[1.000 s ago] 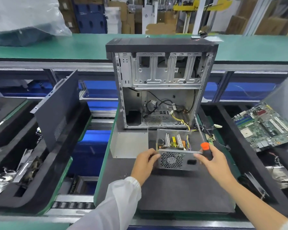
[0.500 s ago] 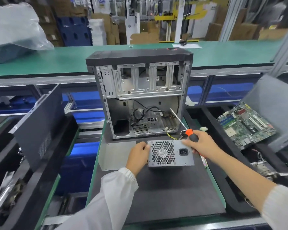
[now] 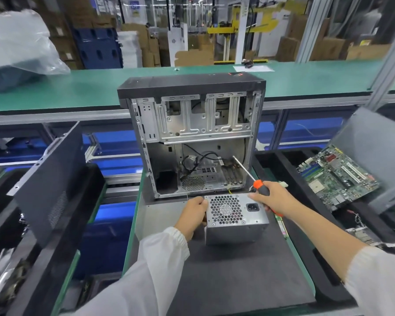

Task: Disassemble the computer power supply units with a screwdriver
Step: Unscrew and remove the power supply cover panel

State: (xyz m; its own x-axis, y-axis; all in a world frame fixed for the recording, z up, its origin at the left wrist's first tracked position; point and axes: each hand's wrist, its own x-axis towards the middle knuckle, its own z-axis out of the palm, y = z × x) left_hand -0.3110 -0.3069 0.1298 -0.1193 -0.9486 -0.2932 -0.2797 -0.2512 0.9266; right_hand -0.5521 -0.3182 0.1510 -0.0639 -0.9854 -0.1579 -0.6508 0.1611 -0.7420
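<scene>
1 power supply [image 3: 234,214] | left hand [image 3: 192,216] grips it | right hand [image 3: 274,198] holds 1 screwdriver [image 3: 258,182], seemingly touching unit

Power supply unit [image 3: 235,215] — both hands' grip

The power supply [image 3: 235,215] sits on the mat [image 3: 237,274] before the open case [image 3: 192,137]. A side panel [image 3: 48,179] leans left; a motherboard [image 3: 338,176] lies right

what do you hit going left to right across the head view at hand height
side panel → left hand → power supply → right hand with screwdriver → motherboard
</scene>
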